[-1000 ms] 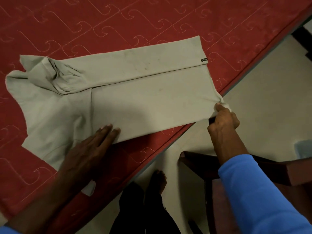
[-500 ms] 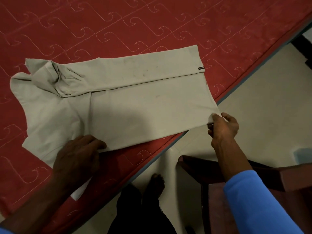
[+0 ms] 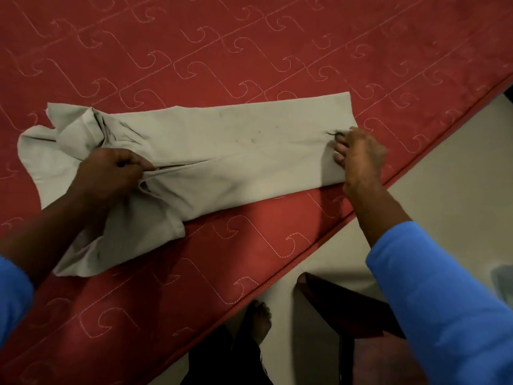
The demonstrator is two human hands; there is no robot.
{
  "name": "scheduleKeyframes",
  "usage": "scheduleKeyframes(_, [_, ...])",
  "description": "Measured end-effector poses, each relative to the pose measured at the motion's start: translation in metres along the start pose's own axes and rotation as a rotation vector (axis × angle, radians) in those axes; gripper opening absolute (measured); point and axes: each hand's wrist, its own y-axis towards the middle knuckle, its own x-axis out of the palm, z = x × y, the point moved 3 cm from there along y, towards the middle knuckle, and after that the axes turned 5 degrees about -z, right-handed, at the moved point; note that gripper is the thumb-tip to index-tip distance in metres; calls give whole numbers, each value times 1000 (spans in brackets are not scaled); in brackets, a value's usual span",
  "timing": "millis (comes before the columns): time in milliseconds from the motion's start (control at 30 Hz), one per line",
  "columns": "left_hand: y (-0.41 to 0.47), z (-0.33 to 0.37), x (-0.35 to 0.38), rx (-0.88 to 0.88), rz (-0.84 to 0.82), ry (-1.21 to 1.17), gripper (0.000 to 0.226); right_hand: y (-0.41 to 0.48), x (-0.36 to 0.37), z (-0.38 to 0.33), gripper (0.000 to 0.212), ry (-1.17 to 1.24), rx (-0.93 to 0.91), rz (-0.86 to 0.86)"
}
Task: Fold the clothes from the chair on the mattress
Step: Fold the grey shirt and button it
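Observation:
A pale grey-green garment [image 3: 236, 151] lies on the red quilted mattress [image 3: 249, 51] as a long narrow strip, its near side folded over onto the middle. My left hand [image 3: 111, 173] pinches the folded edge near the bunched collar end at the left. At the hem end on the right, my right hand [image 3: 358, 154] holds the folded-over corner with its fingers curled on the cloth. A loose flap of the garment spreads under my left forearm.
The mattress edge [image 3: 319, 245] runs diagonally from lower left to upper right, with pale floor [image 3: 444, 176] beyond it. A dark wooden chair [image 3: 347, 309] stands at the lower right beside my bare foot [image 3: 258, 315].
Both hands lifted the near long edge and carried it over onto the garment's middle, narrowing it. The garment now lies further from the mattress edge.

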Motion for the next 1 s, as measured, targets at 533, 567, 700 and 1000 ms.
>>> scheduleKeyframes(533, [5,5,1,42,132,62,16,-2,-2,10,53,-1013,-167,508])
scheduleKeyframes(567, [4,11,4,75,179,183,22,-1,-9,10,48,-1000,-121,529])
scheduleKeyframes(700, [-24,55,33,409,271,578,31,-8,-30,22,38,-1019,-153,482])
scheduleKeyframes(1000, [-48,96,153,774,-107,755,41,0,-65,25,30,-1098,-251,358])
